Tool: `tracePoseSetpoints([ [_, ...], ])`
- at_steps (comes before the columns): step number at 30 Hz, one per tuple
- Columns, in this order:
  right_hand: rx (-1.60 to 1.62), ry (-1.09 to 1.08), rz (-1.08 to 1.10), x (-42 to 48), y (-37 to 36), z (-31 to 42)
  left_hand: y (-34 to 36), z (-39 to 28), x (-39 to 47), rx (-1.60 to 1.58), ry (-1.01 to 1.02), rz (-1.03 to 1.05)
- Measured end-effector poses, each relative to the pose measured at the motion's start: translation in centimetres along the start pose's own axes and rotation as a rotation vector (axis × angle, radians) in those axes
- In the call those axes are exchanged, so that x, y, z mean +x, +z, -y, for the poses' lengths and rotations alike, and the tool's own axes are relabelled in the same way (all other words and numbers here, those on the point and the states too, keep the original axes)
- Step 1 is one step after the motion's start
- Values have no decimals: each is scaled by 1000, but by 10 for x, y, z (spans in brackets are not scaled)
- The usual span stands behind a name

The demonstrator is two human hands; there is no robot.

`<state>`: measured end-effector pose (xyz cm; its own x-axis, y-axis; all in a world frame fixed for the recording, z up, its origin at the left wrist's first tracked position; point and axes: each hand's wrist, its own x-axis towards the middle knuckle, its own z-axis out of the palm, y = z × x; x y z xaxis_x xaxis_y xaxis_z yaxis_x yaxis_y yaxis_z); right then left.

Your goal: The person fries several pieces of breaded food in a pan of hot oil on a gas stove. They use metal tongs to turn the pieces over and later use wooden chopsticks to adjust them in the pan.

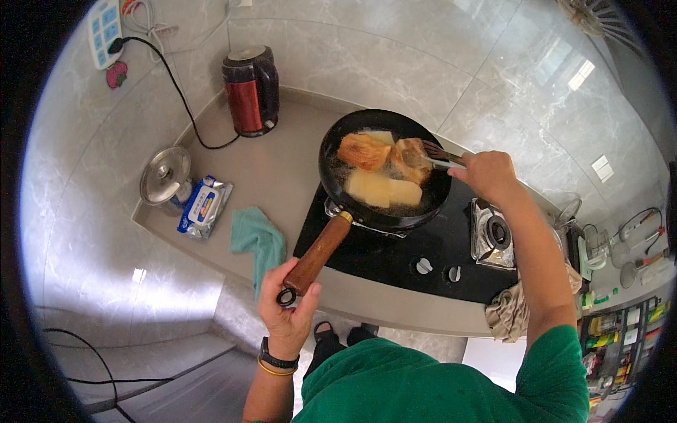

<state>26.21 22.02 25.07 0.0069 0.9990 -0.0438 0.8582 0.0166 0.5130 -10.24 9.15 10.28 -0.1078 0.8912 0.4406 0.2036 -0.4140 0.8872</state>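
Observation:
My left hand (285, 312) grips the brown wooden handle (321, 254) of a black frying pan (344, 124) near its ring end. The pan sits over the left burner of a black glass gas hob (365, 264). My right hand (489, 172) holds a utensil, apparently tongs with a slotted brown head (436, 152), whose tip touches a partly browned slice of food (410, 161). Left of it in the pan lies a golden-brown piece (364, 152). Pale yellow slices (378, 189) lie nearest the handle, and another pale piece (382, 136) shows at the back.
A red and black electric kettle (248, 95) stands at the back left. Nearer lie a pack of wipes (203, 207), a lidded metal pot (166, 174) and a turquoise cloth (256, 240). At right are a foil-lined burner (494, 232), hob knobs (424, 266) and a crumpled beige cloth (508, 314).

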Motion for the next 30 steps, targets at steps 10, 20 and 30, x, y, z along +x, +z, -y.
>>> tracePoseSetpoints([
  [10,288,28,27,15,11,-39,1,0,0,-32,-7,-4],
  [20,742,98,202,16,27,-60,4,-2,7,-41,54,-52],
  [30,895,116,230,8,21,-58,5,2,12,-48,154,-72],
])
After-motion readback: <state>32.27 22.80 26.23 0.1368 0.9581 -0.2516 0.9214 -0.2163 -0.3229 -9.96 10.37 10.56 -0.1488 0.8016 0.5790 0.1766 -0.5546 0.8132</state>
